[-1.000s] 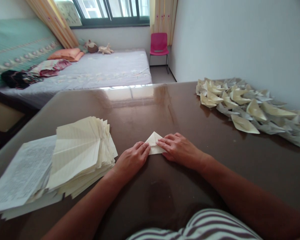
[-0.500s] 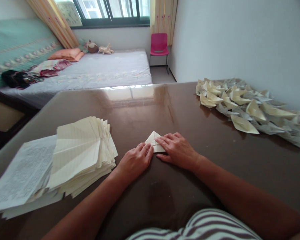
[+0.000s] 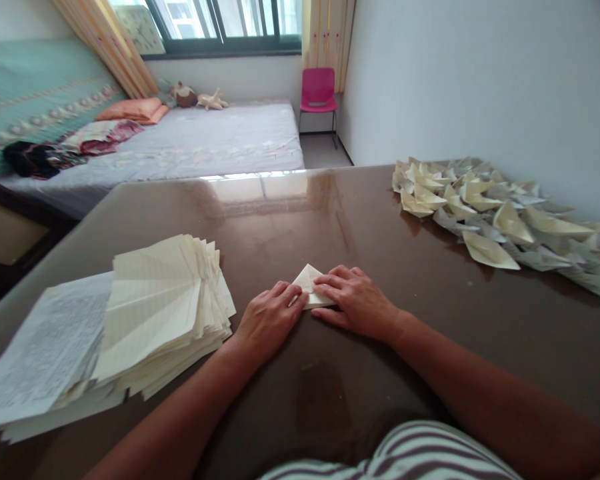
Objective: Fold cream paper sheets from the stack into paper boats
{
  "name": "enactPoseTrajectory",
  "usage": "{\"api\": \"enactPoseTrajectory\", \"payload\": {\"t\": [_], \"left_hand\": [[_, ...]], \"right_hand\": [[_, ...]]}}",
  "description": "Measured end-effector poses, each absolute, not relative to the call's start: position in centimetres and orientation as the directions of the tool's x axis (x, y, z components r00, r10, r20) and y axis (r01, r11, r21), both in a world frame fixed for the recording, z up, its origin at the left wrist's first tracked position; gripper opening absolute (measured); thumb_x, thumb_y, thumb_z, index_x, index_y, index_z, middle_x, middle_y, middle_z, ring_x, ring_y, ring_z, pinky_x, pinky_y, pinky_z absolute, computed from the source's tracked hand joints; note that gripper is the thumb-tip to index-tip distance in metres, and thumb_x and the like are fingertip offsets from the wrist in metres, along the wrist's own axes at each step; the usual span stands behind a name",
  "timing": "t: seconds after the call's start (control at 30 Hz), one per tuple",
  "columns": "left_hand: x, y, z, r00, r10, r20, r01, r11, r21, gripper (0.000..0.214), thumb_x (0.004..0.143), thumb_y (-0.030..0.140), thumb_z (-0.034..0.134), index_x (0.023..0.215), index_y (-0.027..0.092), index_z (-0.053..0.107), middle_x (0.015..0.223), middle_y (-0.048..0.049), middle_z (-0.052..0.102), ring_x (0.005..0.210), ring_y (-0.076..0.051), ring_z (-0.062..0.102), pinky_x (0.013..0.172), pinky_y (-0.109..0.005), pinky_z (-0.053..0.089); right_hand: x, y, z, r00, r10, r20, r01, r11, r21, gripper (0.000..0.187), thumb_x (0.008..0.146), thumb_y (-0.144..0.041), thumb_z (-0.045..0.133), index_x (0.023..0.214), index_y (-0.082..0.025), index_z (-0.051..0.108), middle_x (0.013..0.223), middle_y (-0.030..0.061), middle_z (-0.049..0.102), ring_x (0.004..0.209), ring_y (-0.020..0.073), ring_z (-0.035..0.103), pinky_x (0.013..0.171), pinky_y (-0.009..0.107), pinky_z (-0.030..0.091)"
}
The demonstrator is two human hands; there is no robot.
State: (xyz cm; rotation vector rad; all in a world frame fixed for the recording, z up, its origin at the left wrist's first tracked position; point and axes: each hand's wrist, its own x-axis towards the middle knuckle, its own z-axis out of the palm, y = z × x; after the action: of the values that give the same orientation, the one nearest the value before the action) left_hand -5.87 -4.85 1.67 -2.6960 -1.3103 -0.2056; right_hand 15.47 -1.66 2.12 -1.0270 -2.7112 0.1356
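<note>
On the brown table lies a small folded sheet of cream paper [image 3: 308, 273], its peak pointing away from me and its long edge toward me. My left hand [image 3: 275, 310] holds the left corner, fingers bent and pressed together over it. Over the right part sits my right hand [image 3: 353, 297], fingertips on the paper and thumb along the near edge. Both side corners are partly hidden under the fingers.
Left of my hands stands a stack of creased, lined cream sheets [image 3: 153, 293], overlapping printed white sheets [image 3: 55, 347]. Many folded paper boats [image 3: 487, 250] crowd the table's right side by the wall. Beyond the table are a bed [image 3: 230, 137] and a pink chair [image 3: 319, 90].
My left fingers have shifted slightly inward over the paper. The right fingertips have moved a little down, and more of the near edge shows. The stack and boats stay put.
</note>
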Motion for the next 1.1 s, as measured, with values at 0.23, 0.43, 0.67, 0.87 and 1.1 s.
{"api": "enactPoseTrajectory", "payload": {"t": [0.23,0.43,0.67,0.87,1.1], "left_hand": [[-6.3,-4.0,1.4,0.494,0.847,0.197,0.842,-0.523,0.134,0.022,0.096,0.031,0.044,0.103,0.027,0.064,0.097,-0.0008,0.065,0.092,-0.017,0.053,0.073,-0.027,0.045],[-7.1,-2.9,1.1,0.38,0.916,0.132,0.834,-0.401,0.379,0.028,0.097,0.036,0.041,0.093,0.026,0.067,0.093,0.0001,0.066,0.09,-0.016,0.055,0.081,-0.027,0.045],[-6.7,-2.8,0.6,0.286,0.944,0.162,0.887,-0.325,0.327,0.025,0.096,0.038,0.043,0.096,0.024,0.064,0.092,-0.0012,0.066,0.091,-0.018,0.059,0.08,-0.029,0.046],[-6.4,-2.9,0.4,0.289,0.931,0.223,0.934,-0.326,0.15,0.026,0.096,0.031,0.043,0.115,0.025,0.059,0.095,-0.003,0.062,0.087,-0.017,0.059,0.073,-0.027,0.05],[-5.0,-4.9,0.7,0.579,0.742,0.337,0.79,-0.614,-0.005,0.031,0.093,0.016,0.045,0.122,0.018,0.057,0.125,-0.0092,0.058,0.12,-0.025,0.047,0.098,-0.039,0.046]], "right_hand": [[15.1,-1.2,1.9,-0.659,0.729,0.184,0.698,0.684,-0.211,0.023,0.096,-0.032,0.046,0.101,-0.024,0.068,0.109,0.0035,0.067,0.099,0.0196,0.051,0.08,0.033,0.035],[16.3,0.3,1.5,-0.574,0.813,0.099,0.717,0.557,-0.42,0.026,0.096,-0.036,0.046,0.093,-0.025,0.069,0.094,0.0012,0.068,0.091,0.0151,0.055,0.075,0.026,0.038],[15.9,0.5,1.5,-0.454,0.889,0.057,0.829,0.444,-0.34,0.024,0.094,-0.042,0.048,0.09,-0.022,0.063,0.089,0.002,0.066,0.086,0.0155,0.058,0.068,0.026,0.036],[15.7,0.4,1.7,-0.438,0.897,0.057,0.859,0.436,-0.269,0.022,0.095,-0.04,0.047,0.09,-0.023,0.059,0.088,0.0015,0.066,0.083,0.0156,0.06,0.064,0.026,0.034],[15.5,0.4,2.0,-0.442,0.895,0.057,0.86,0.441,-0.258,0.02,0.095,-0.037,0.046,0.089,-0.022,0.057,0.087,0.0019,0.066,0.083,0.0157,0.059,0.065,0.026,0.034]]}}
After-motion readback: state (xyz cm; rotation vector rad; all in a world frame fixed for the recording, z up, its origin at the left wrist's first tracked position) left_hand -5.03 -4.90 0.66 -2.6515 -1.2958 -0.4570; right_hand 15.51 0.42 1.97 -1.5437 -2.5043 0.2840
